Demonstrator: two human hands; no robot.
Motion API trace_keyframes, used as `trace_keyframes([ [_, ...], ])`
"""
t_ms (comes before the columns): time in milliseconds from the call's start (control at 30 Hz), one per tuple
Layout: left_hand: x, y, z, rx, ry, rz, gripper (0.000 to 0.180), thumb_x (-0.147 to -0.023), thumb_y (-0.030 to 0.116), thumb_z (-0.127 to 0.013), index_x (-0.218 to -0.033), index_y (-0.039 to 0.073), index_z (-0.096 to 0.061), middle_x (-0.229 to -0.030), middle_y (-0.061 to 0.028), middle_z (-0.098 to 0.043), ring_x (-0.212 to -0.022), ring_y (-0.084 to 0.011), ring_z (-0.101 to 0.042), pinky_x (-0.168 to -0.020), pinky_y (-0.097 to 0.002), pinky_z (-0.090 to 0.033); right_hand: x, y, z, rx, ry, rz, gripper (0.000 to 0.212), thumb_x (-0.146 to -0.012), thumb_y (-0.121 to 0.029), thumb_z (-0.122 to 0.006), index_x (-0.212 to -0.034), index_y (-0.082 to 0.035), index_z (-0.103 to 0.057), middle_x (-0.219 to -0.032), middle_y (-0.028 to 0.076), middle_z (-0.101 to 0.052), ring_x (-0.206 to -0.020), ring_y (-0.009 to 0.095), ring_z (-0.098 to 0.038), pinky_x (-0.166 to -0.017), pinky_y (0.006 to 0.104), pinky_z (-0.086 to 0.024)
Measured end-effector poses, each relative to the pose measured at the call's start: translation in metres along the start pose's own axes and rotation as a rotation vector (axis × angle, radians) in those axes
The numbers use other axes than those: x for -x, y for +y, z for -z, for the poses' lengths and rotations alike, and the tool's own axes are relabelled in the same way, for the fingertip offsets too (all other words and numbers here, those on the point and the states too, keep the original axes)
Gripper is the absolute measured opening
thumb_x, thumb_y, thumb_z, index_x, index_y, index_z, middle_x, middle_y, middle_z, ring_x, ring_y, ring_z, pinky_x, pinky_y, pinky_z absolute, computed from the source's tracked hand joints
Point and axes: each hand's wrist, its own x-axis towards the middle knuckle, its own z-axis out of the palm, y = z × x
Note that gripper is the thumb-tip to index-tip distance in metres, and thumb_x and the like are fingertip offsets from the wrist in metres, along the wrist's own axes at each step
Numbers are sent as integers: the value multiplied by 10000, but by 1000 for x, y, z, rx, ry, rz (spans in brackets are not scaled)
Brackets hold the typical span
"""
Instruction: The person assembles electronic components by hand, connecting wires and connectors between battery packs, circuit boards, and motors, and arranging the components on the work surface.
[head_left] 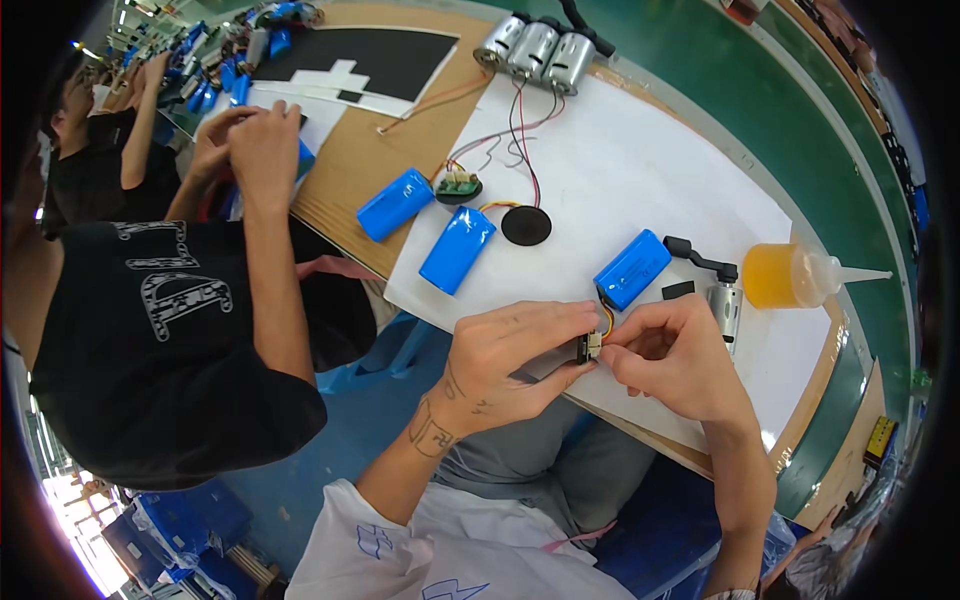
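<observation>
Near the table's front edge, my left hand [500, 355] grips a small circuit board [585, 349] between thumb and fingers, its dark edge turned towards me. My right hand [675, 360] is closed in a pinch at the board's pale connector [595, 345]. Its fingertips meet the thin wires [608, 320], which are yellow and dark. These run to a blue battery pack [632, 270] lying just beyond my hands. What exactly the right fingertips press is partly hidden. Right of that pack lie a silver motor [725, 307] with a black arm and a small black piece [678, 290].
Two more blue battery packs [457, 250] lie left, wired to a green board [459, 184] and a black disc [526, 226]. Three silver motors [535, 50] stand at the back. A yellow-filled squeeze bottle [780, 277] is right. A co-worker in black [180, 340] sits left.
</observation>
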Motion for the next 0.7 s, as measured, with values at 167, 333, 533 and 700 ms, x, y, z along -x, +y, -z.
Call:
trace_keyframes([
  [167, 0, 3, 2, 32, -7, 32, 510, -671, 8, -891, -1163, 44, -759, -1125, -137, -772, -1008, -288, -762, -849, -346, -623, 3, -2, -2, 15, 34, -16, 95, -834, -25, -740, -893, 48, -754, -716, -5, -688, -632, 8, -570, -559, 190, -418],
  [333, -2, 0, 1, 47, -8, 31, 522, -655, -4, -895, -1160, 32, -769, -1104, -163, -777, -990, -289, -771, -827, -340, -629, 3, -6, -4, 8, 58, -46, 79, -827, -18, -738, -871, 47, -744, -702, -19, -670, -640, 8, -569, -568, 190, -421],
  [533, -3, 2, 4, 59, -30, 33, 529, -648, -26, -876, -1163, 25, -768, -1095, -161, -780, -996, -296, -772, -835, -342, -627, 5, -7, -6, 12, 69, -59, 63, -823, -9, -738, -840, 51, -728, -703, -13, -668, -644, 12, -575, -579, 194, -436],
  [700, -2, 4, 7, 54, -52, 27, 523, -644, -38, -867, -1156, 7, -768, -1098, -174, -779, -995, -303, -774, -843, -340, -621, 6, -9, -5, -48, 70, -85, 54, -822, -5, -739, -829, 47, -725, -701, -3, -676, -643, 18, -588, -578, 194, -444],
])
